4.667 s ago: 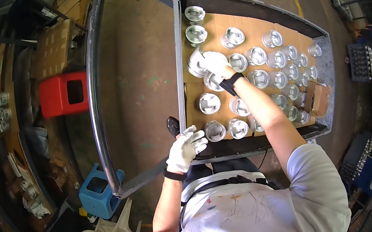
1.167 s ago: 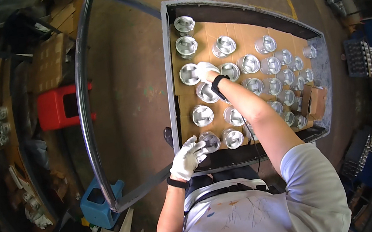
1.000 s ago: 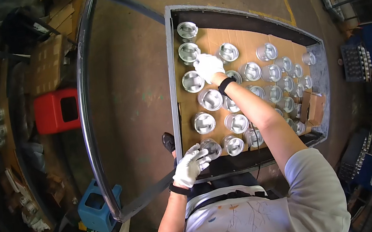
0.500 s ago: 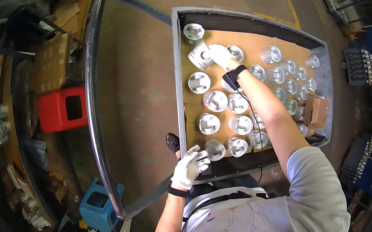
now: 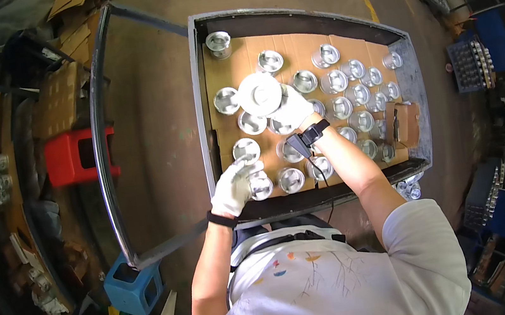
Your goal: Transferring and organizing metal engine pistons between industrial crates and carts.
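My gloved right hand [image 5: 292, 109] is closed on a shiny metal piston [image 5: 259, 94], which it holds up above the others with its round face toward me. My left hand [image 5: 231, 189], also in a white glove, is open over the near left corner of the bin. Its fingers reach out beside a standing piston [image 5: 260, 185] and partly cover it. Several more pistons stand in loose rows on the cardboard sheet [image 5: 307, 42] that lines the bin, among them one in the far left corner [image 5: 219, 44]. My right forearm hides some of them.
The grey-rimmed bin [image 5: 200, 100] has a tubular metal frame [image 5: 100, 139] at its left. A small cardboard box [image 5: 407, 124] stands inside at the right. On the floor to the left are a red stool [image 5: 64, 158] and a blue stool [image 5: 131, 291]. A cable hangs from my right wrist.
My right hand has drawn the piston nearer and turned its round face up. My left hand has moved in over the bin's near corner. The whole view has shifted.
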